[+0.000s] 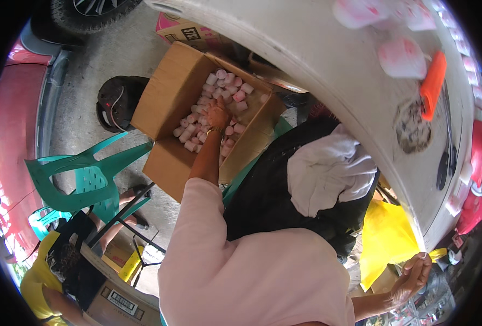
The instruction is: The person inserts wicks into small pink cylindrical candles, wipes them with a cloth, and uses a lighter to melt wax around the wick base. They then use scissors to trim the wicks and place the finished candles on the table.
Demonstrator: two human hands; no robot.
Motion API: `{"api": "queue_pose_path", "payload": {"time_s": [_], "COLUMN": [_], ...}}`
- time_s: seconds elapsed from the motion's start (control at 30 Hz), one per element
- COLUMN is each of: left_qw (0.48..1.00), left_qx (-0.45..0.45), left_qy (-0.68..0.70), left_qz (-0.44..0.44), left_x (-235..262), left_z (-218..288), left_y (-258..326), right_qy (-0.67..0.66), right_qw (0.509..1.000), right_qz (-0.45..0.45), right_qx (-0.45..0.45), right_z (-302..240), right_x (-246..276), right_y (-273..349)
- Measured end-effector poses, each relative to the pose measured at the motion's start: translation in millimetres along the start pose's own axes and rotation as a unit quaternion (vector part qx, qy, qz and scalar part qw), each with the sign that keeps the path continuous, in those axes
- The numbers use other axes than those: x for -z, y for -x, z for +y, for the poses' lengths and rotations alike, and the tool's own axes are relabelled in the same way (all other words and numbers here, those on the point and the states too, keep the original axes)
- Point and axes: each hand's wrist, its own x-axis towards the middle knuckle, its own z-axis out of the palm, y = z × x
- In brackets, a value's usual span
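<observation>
My left hand (217, 116), with a bracelet at the wrist, reaches down into an open cardboard box (167, 89). Its fingers touch a heap of small pink-and-white cylinders (189, 130); their tips are partly hidden, so their grip is unclear. At the lower right, my right hand (412, 280) is beside the edge of a pale table (333, 49). Its fingertips are pinched together around a small, thin whitish thing, too small to name. A yellow sheet or bag (387, 239) hangs close to that hand.
On the table lie larger pink-and-white pieces (401, 57), an orange-handled tool (432, 87) and a black-handled tool (443, 168). Black material with a white cloth (330, 171) lies beside my body. Left are a green plastic chair (97, 174), a black device (119, 103) and another person in yellow (40, 277).
</observation>
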Motion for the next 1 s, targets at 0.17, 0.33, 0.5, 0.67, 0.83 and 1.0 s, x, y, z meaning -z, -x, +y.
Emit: {"api": "queue_pose_path", "payload": {"time_s": [0.17,0.33,0.5,0.67,0.83,1.0], "left_qw": [0.992,0.988,0.984,0.986,0.983,0.915], "left_qx": [-0.047,-0.088,-0.117,-0.128,-0.169,-0.241], "left_qy": [-0.085,-0.119,-0.136,-0.102,0.053,0.323], "left_qz": [0.079,0.032,-0.014,-0.039,-0.05,-0.034], "left_x": [-17,-24,-32,-21,33,132], "left_z": [1,-16,-20,-36,-27,52], "left_y": [-24,-49,-80,-85,-38,54], "right_qy": [0.024,0.056,-0.042,-0.109,-0.104,-0.267], "right_qw": [0.999,0.995,0.994,0.988,0.993,0.96], "right_qz": [-0.035,-0.009,0.039,0.075,0.035,-0.069], "right_qx": [-0.022,-0.077,-0.097,-0.076,-0.043,0.048], "right_z": [-18,-42,-56,-57,-44,-16], "right_x": [-19,-48,-65,-68,-55,-67], "right_y": [-17,-27,-39,-40,-27,-1]}}
